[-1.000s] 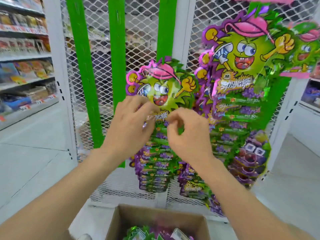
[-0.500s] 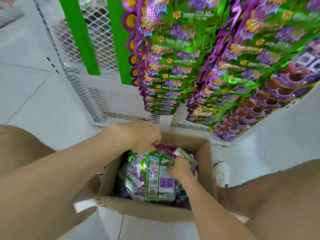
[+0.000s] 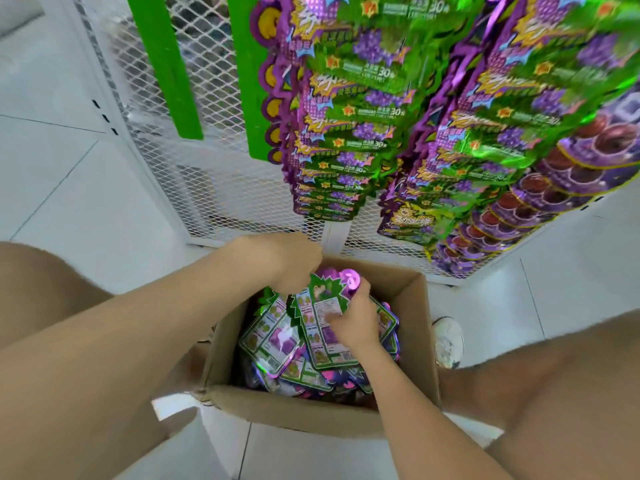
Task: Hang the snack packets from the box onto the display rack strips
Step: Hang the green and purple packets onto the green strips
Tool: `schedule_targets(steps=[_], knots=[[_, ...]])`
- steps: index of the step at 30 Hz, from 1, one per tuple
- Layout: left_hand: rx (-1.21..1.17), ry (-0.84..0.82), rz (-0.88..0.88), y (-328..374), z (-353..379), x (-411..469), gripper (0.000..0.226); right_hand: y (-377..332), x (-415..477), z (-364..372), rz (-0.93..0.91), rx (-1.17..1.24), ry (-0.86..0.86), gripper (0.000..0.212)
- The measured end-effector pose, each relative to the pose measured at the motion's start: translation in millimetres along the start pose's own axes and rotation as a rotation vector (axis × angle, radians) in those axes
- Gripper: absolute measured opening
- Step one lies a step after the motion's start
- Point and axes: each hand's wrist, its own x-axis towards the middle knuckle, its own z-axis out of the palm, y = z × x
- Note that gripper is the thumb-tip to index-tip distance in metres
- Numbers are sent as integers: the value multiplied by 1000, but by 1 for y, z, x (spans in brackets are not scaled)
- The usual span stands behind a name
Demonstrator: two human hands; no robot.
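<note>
The open-topped brown cardboard box (image 3: pixel 420 327) stood on the white tiled floor (image 3: pixel 69 188), its far rim just beside the foot of the white wire-mesh display rack (image 3: pixel 214 188). Loose green-and-purple foil snack packets (image 3: pixel 273 344) lay heaped inside, mostly back face up, below the rim on every side. The right hand (image 3: pixel 356 322) was inside the box, its grip closed on one raised snack packet (image 3: pixel 325 306), fingers curled at the packet's right edge and the packet's pink top near the far rim. The left hand (image 3: pixel 287 261) was over the far-left part of the rim, fingers curled down toward that packet's top. Its fingertips were hidden, so whether its grip held the packet could not be told. Two bare green hanging strips (image 3: pixel 166 64) ran down the mesh at left, their lower ends free and well above the floor. Two full columns of hung packets (image 3: pixel 332 133) hung to their right, lower ends near the box's far rim, with a band of open mesh between. A white shoe (image 3: pixel 448 341) stood just beside the box's right wall. Bare legs (image 3: pixel 554 393) flanked the box on both sides. Open floor lay left of the rack.
</note>
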Motion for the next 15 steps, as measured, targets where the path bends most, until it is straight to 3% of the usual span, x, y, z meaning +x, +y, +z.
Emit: schedule_targets(steps=[2, 3, 5, 7, 9, 10, 13, 15], knots=[[-160, -31, -68, 5, -8, -8, 42, -20, -5, -15, -253, -16, 45, 31], [-282, -22, -128, 6, -12, -13, 55, -30, -10, -22, -368, -60, 83, 19], [-712, 9, -271, 7, -16, -19, 70, -48, -23, -32, -553, -178, 150, 31], [-1024, 134, -325, 3, -17, -24, 61, -62, -41, -38, -705, -350, 231, 62], [-1023, 305, -335, -5, -15, -25, 34, -72, -57, -45, -822, -464, 256, 78], [-987, 356, -345, -11, -13, -24, 30, -75, -61, -50, -882, -470, 227, 79], [-895, 411, -320, -17, -17, -36, 5, -83, -69, -70, -989, -285, 77, 63], [-844, 399, -262, -19, -23, -49, 28, -94, -68, -87, -930, -63, 194, 36]])
